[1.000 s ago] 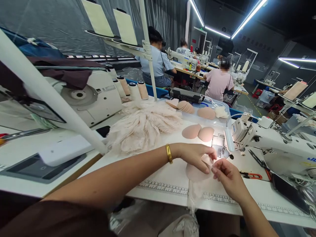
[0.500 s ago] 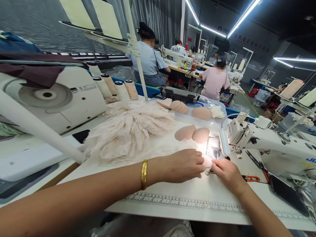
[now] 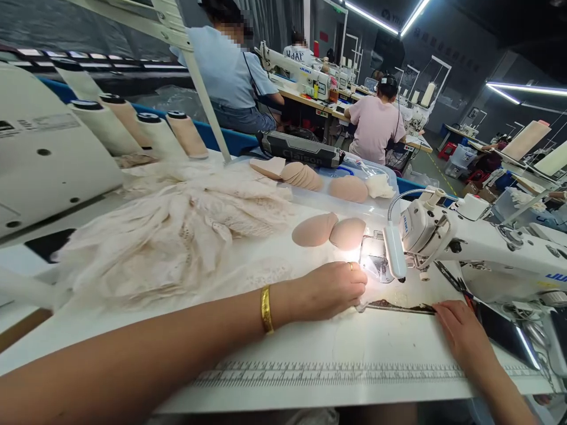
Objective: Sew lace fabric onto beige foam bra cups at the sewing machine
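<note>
My left hand [image 3: 332,289], with a gold bracelet and a ring, is closed beside the lit needle area of the sewing machine [image 3: 478,236]. A bit of pale fabric [image 3: 349,313] shows under its fingers. My right hand [image 3: 463,330] rests low on the table to the right, its fingers drawn together over the spot where orange-handled thread snips lay; what is under it is hidden. Two beige bra cups [image 3: 315,229] lie behind my left hand. Black scissors [image 3: 452,277] lie just beyond my right hand.
A heap of cream lace fabric [image 3: 186,236] spreads at left, before thread cones [image 3: 150,136]. A clear plastic tray [image 3: 301,200] holds more beige cups. A phone [image 3: 505,333] lies at right; a ruler strip [image 3: 328,373] runs along the front edge. Co-workers sit at machines beyond.
My right hand has left the fabric at the needle area and moved right, covering the orange snips. My left hand stays near the needle. The camera view has shifted.
</note>
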Demonstrator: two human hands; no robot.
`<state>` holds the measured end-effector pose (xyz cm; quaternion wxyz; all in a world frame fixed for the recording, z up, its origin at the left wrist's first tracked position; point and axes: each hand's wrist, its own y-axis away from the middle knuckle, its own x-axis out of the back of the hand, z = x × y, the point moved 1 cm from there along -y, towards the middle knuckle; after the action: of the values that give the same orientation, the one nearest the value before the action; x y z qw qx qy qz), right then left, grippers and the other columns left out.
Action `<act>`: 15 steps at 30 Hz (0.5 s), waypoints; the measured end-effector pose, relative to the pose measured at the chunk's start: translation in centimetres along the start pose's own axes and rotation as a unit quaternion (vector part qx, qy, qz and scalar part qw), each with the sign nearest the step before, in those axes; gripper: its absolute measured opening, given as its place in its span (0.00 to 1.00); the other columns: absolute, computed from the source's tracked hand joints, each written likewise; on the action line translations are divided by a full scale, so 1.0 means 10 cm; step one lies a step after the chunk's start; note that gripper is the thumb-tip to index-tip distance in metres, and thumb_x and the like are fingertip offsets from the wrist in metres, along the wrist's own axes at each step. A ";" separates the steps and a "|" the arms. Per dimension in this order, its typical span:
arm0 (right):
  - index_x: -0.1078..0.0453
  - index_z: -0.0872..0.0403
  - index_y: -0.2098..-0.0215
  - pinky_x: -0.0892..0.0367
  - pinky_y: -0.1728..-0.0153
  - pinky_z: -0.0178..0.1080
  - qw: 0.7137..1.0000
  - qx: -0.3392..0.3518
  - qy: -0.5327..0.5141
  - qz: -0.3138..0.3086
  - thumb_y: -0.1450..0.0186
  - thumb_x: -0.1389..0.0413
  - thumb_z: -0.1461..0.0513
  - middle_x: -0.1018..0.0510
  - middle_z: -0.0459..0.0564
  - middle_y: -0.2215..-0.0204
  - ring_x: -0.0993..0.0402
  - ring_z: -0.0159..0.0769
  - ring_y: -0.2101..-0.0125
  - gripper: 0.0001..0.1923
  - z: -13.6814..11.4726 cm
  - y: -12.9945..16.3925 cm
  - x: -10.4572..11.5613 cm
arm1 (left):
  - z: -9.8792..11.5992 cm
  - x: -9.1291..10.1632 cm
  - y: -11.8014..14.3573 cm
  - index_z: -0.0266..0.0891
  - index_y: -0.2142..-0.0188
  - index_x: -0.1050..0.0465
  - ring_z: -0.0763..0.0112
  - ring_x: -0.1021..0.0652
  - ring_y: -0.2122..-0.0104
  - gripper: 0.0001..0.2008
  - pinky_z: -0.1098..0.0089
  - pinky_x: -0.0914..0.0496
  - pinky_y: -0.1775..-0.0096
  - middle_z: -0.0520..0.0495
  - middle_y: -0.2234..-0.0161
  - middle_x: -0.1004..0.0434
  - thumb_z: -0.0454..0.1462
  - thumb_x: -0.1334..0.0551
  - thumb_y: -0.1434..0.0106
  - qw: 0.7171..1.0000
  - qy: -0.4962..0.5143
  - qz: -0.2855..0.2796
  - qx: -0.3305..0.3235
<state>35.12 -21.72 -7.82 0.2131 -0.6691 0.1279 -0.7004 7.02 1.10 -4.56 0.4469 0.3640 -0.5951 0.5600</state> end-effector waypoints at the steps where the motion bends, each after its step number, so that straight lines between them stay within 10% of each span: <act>1: 0.28 0.52 0.56 0.28 0.63 0.44 1.000 -0.012 -0.005 0.011 0.25 0.55 0.62 0.20 0.55 0.65 0.23 0.43 0.65 0.13 -0.07 -0.05 -0.03 | 0.00 -0.01 0.00 0.39 0.72 0.34 0.66 0.30 0.68 0.11 0.65 0.34 0.64 0.49 0.69 0.27 0.32 0.40 0.31 1.000 0.006 0.006 0.005; 6: 0.36 0.50 0.57 0.39 0.78 0.37 0.989 -0.123 -0.056 -0.055 0.23 0.57 0.58 0.25 0.43 0.78 0.27 0.37 0.79 0.09 -0.57 -0.47 -0.07 | 0.01 -0.04 0.00 0.39 0.70 0.32 0.66 0.29 0.67 0.09 0.65 0.33 0.62 0.49 0.67 0.25 0.32 0.40 0.31 0.999 0.023 0.006 0.027; 15: 0.37 0.49 0.68 0.59 0.79 0.38 0.986 -0.118 0.033 -0.115 0.30 0.47 0.62 0.27 0.41 0.81 0.32 0.35 0.83 0.07 -0.89 -0.93 -0.29 | 0.00 -0.05 0.00 0.39 0.71 0.35 0.66 0.30 0.68 0.10 0.65 0.35 0.63 0.49 0.68 0.26 0.31 0.41 0.32 0.999 0.026 0.015 0.017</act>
<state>25.20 -13.21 -6.68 0.0462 -0.6765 0.1387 -0.7218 7.24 1.07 -5.06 0.4479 0.3476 -0.5790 0.5860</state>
